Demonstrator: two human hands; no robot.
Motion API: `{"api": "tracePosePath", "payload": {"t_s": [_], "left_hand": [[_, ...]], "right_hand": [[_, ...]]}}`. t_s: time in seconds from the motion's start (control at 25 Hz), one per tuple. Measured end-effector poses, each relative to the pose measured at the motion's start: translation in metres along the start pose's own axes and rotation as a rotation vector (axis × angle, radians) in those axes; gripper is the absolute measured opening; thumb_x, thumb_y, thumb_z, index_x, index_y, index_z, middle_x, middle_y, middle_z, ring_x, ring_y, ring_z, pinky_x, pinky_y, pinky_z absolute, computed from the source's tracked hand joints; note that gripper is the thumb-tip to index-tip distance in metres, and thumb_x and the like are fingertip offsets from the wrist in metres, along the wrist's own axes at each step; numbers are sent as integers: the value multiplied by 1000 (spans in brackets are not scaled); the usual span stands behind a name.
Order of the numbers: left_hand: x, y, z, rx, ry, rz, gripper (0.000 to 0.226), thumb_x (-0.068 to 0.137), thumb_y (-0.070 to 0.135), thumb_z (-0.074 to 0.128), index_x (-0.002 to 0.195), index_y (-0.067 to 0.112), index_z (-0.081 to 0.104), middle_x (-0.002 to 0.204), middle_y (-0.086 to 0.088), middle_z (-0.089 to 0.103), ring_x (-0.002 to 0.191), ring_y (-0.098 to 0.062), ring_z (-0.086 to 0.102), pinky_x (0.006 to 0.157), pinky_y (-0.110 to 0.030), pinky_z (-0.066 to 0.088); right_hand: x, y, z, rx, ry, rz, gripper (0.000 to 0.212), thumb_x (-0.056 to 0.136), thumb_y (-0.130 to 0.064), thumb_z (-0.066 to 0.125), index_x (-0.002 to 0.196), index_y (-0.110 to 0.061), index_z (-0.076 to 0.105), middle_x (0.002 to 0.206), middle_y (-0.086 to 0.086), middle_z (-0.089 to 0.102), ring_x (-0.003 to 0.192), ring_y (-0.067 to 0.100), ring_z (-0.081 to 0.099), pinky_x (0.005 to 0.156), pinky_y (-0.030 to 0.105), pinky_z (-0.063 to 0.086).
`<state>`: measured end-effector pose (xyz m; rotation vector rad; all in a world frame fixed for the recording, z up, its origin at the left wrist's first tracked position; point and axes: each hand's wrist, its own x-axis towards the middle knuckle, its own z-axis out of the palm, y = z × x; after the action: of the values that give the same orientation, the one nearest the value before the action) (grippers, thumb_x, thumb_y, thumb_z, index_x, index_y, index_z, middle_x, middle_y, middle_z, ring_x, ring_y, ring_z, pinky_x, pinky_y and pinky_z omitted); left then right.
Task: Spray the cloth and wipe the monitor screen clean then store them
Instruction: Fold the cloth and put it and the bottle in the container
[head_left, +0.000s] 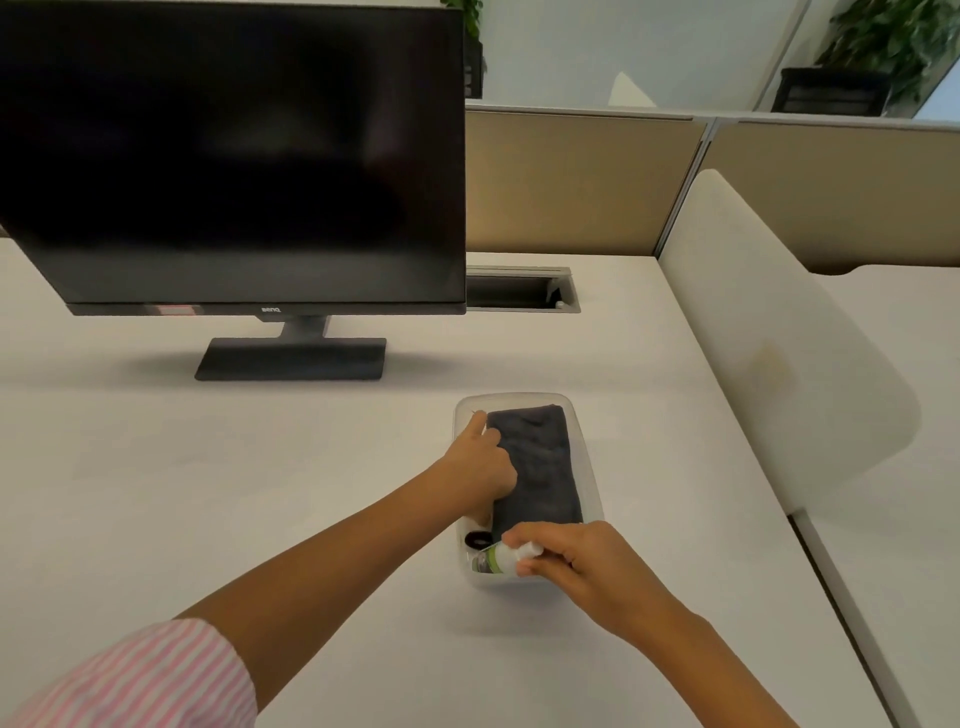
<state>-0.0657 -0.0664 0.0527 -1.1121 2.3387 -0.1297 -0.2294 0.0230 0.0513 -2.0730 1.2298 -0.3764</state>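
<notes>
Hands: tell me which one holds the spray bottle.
The right hand pinches the small spray bottle at the clear bin's near end. The left hand rests on the dark folded cloth instead.

A white tabletop (208, 467) fills most of the view. At 1 o'clock a metal cable hatch (522, 289) is set into it, backed by tan partition panels (571, 182). At 3 o'clock a white divider (769, 338) stands upright. Potted plants (878, 47) sit at 2 o'clock.
</notes>
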Motion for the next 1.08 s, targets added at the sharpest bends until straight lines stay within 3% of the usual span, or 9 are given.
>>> {"api": "tracePosePath", "payload": {"t_s": [0.16, 0.36, 0.44, 0.56, 0.64, 0.76, 0.92, 1.0, 1.08], "left_hand": [[2, 0, 4, -24, 24, -25, 28, 88, 42, 57, 100, 18, 65, 104, -4, 64, 109, -22, 47, 106, -46, 19], [3, 1, 4, -42, -156, -41, 33, 79, 49, 64, 96, 21, 64, 104, -2, 61, 111, -22, 41, 107, -52, 13], [2, 0, 6, -10, -80, -50, 26, 85, 42, 60, 97, 19, 65, 105, -2, 63, 112, -22, 44, 108, -51, 15], [-10, -7, 2, -126, 179, -124, 24, 92, 33, 48, 99, 18, 66, 104, -3, 64, 107, -23, 51, 103, -48, 23], [-23, -9, 7, -323, 432, -236, 27, 93, 33, 45, 106, 20, 64, 118, -3, 60, 111, -23, 50, 101, -44, 29], [-50, 1, 30, -866, 712, -499, 31, 91, 33, 51, 121, 25, 57, 132, 1, 52, 118, -19, 49, 99, -35, 36], [-79, 30, 62, -1638, 558, -658, 44, 93, 37, 52, 135, 28, 44, 141, 6, 46, 115, -11, 51, 93, -29, 42], [-85, 42, 66, -1810, 518, -615, 38, 94, 38, 47, 132, 31, 49, 136, 5, 54, 114, -11, 55, 98, -34, 45], [-88, 46, 66, -1858, 532, -588, 33, 95, 38, 45, 127, 34, 54, 128, 5, 60, 112, -12, 58, 93, -36, 51]], "right_hand": [[8, -15, -2, -114, -64, -5, 31, 95, -34, 53, 125, -30, 57, 124, -5, 62, 107, 12, 58, 92, 11, 42], [18, -31, -6, -191, -113, -14, 32, 98, -28, 49, 129, -25, 54, 119, 0, 63, 103, 17, 58, 89, 18, 43], [20, -38, -3, -183, -132, 16, 33, 99, -29, 47, 131, -23, 51, 122, 2, 61, 106, 19, 57, 94, 22, 44], [20, -42, 3, -126, -144, 45, 35, 98, -31, 47, 131, -21, 49, 124, 4, 60, 110, 24, 57, 97, 33, 45], [21, -38, 7, -95, -121, 49, 35, 97, -33, 48, 130, -21, 51, 123, 4, 61, 109, 22, 57, 97, 35, 46], [19, -25, 18, -18, -55, 108, 40, 95, -36, 50, 133, -23, 50, 128, 0, 58, 113, 15, 55, 100, 27, 44], [12, -17, 32, 22, 77, 66, 41, 91, -38, 54, 129, -22, 55, 123, -2, 62, 107, 11, 58, 91, 11, 41], [11, -16, 37, -2, 148, 35, 43, 89, -42, 54, 127, -21, 57, 120, -2, 65, 106, 14, 60, 88, 7, 38], [12, -14, 41, -26, 188, 13, 45, 88, -43, 54, 126, -19, 59, 120, -1, 65, 106, 15, 61, 88, 9, 39]]}}
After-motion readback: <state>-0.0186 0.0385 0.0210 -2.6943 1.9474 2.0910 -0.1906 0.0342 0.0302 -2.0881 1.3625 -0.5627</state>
